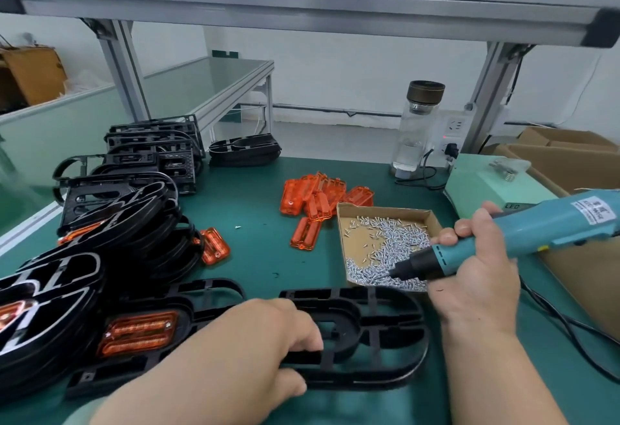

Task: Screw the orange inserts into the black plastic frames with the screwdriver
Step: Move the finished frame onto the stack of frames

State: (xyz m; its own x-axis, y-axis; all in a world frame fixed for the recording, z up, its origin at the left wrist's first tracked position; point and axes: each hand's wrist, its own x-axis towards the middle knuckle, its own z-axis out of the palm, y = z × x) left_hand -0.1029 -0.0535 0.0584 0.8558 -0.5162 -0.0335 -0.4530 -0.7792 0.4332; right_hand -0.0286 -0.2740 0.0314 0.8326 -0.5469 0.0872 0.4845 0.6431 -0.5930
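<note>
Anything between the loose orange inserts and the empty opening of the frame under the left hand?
Nothing visible on the mat between the loose orange inserts and the black frame. The left hand grips the frame, fingers at the empty opening's left edge; the screw box sits off to the right.

The left hand (265, 340) covers the whole middle of the black frame (392, 314) it grips, and its fingertips vanish into the opening. Behind the grip of the right hand (476, 270), the screwdriver (536, 226) runs off the edge, label way too tiny to read. Ahead of that grip the bit's buried in the screws (385, 247), so can't tell if one's on it.
</note>
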